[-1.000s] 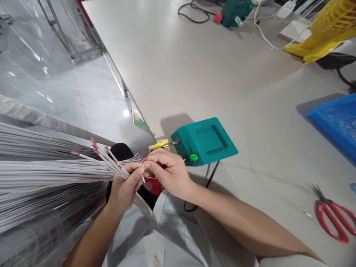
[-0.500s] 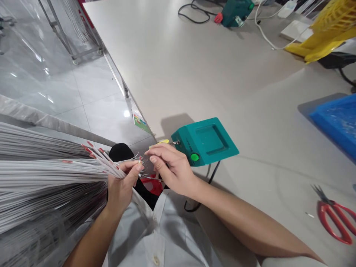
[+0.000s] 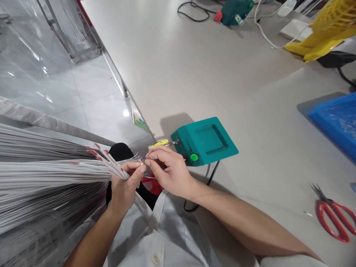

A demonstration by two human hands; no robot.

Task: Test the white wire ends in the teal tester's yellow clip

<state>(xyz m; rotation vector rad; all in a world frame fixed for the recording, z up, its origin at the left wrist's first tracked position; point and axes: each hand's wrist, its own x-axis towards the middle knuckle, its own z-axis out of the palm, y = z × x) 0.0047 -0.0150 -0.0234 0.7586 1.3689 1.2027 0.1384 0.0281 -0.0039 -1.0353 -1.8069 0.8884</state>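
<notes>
My left hand (image 3: 125, 187) is closed around several white cables (image 3: 109, 160), some with red marks near their ends. Its thumb and forefinger pinch one cable close to the tip, where fine bare wires fan out. Against that tip, the thumb and fingers of my right hand (image 3: 170, 172) are pinched on a thin wire end, mostly hidden by the fingertips. Just beyond my right hand lies a teal tester box (image 3: 213, 141) with a lit green button (image 3: 194, 157). A yellow clip (image 3: 159, 144) is attached at its left side.
Long bundles of white cable (image 3: 50, 174) stretch away on the left. Red-handled scissors (image 3: 332, 215) lie on the table (image 3: 250, 92) at right, near a blue tray (image 3: 336, 118). Farther back are another green box (image 3: 236, 11) and a yellow basket (image 3: 328, 33).
My hands have come together: the left has shifted slightly right with the cables, and the right thumb and fingers have closed at the wire tip.
</notes>
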